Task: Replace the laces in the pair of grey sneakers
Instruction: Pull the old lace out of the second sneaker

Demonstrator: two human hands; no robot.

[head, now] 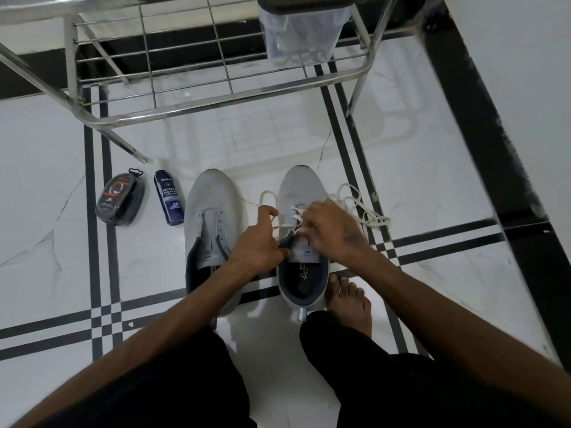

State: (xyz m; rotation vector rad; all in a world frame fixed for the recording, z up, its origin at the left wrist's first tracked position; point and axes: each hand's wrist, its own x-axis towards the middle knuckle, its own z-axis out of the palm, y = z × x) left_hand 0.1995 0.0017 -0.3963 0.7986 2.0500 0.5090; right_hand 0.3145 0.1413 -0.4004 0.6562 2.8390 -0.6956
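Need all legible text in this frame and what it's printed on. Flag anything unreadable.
"SPORTS & SNEAKER CLEANER": on the blue can, partly blurred; the brand line above starts "Heli", rest unclear.
"M"-like logo: on the tongue of the right sneaker and of the left sneaker.
Black case: label too blurred to read.
Right sneaker insole: gold mark, unreadable.
Clear container on the rack: no text visible.

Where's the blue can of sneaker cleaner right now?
In the head view, the cleaner can lies on the floor at left, between the black polish case and the unlaced left sneaker.
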